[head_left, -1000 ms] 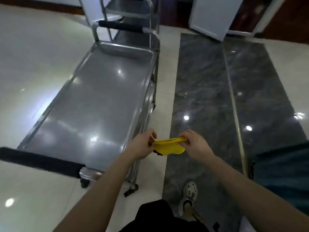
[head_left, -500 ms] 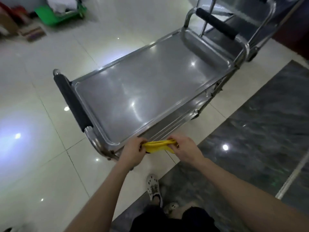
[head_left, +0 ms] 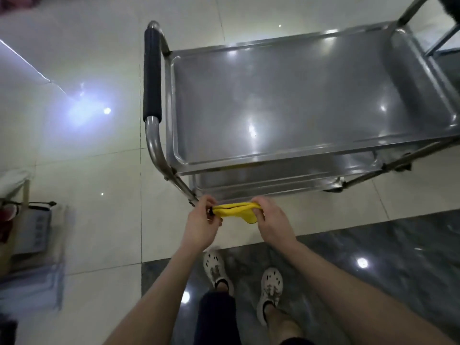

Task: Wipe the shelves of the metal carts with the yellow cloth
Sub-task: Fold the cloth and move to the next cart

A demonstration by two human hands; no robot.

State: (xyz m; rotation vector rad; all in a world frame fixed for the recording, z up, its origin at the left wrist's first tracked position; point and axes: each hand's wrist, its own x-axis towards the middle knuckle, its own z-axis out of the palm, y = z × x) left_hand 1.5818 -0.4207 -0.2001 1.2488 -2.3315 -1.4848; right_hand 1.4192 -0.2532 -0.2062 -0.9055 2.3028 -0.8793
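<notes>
Glossy tile floor [head_left: 94, 232], dim light. Left hand [head_left: 200, 226] and right hand [head_left: 272, 224] are out front with forearms extended. Each pinches one end of the yellow cloth [head_left: 235, 210], which sags mid-air between them, just short of the metal cart [head_left: 286, 95]. Lower shelf [head_left: 273, 180] mostly hidden under the top shelf. Cart's right end cut off. Clutter at the left edge too blurred to identify.

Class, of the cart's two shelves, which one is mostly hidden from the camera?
The lower shelf: only a narrow strip shows beneath the near edge of the top shelf, whose broad surface lies in plain view.
</notes>
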